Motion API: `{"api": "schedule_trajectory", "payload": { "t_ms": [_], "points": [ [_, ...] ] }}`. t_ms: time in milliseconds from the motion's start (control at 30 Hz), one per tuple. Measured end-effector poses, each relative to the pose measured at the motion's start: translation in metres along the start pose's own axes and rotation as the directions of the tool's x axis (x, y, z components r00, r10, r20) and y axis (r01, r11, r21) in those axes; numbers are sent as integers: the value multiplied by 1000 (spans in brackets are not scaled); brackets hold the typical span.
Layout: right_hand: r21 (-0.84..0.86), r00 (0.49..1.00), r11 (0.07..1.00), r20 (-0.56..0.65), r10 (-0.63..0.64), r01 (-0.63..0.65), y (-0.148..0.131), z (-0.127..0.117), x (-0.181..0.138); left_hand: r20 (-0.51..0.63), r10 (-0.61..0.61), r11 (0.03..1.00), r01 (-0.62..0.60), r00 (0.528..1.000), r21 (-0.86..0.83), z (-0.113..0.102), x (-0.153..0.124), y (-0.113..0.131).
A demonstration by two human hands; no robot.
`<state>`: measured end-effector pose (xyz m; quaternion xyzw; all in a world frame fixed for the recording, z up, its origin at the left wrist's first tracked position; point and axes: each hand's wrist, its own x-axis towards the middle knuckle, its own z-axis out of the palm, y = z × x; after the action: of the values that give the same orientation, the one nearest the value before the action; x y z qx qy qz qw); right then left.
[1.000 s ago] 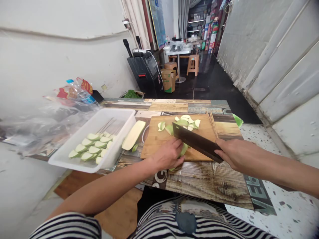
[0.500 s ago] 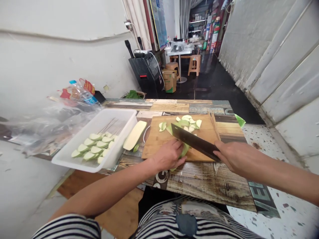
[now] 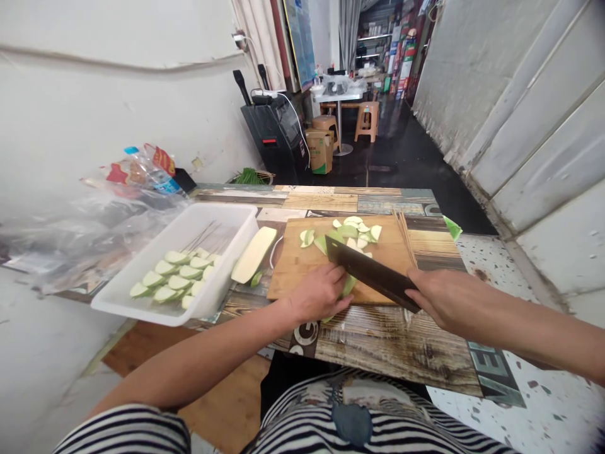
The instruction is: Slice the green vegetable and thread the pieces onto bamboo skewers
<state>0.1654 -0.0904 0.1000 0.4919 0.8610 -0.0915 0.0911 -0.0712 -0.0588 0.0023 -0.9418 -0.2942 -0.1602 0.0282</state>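
My left hand (image 3: 317, 294) is curled over a green vegetable piece (image 3: 349, 285) at the near edge of the wooden cutting board (image 3: 297, 261). My right hand (image 3: 442, 298) grips the handle of a dark cleaver (image 3: 366, 271), whose blade lies across the vegetable right beside my left fingers. Several cut green slices (image 3: 352, 231) are piled at the far side of the board. A halved vegetable (image 3: 254, 255) leans between the board and a white tray.
The white plastic tray (image 3: 222, 277) at left holds several slices on skewers (image 3: 177, 277). Bamboo skewers (image 3: 403, 234) lie at the board's right. Plastic bags and bottles (image 3: 132, 183) crowd the far left. The patterned table (image 3: 401, 343) ends near my striped clothes.
The cleaver blade shifted slightly over the vegetable; both hands stay in nearly the same place. The view wobbled a little.
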Motion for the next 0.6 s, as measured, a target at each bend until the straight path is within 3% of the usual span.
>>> {"api": "schedule_trajectory", "payload": {
  "t_ms": [267, 400, 600],
  "points": [
    [-19, 999, 1000, -26, -21, 20, 7, 20, 4, -42, 33, 998, -30, 999, 64, 0, -1, -1],
    [-38, 996, 999, -93, -7, 3, 5, 8, -5, -73, 31, 997, -26, 997, 77, -1, -2, 1],
    [-42, 999, 999, -35, 26, -27, -3, -5, -9, -96, 47, 992, -36, 994, 118, 3, -4, 0]
  ]
}}
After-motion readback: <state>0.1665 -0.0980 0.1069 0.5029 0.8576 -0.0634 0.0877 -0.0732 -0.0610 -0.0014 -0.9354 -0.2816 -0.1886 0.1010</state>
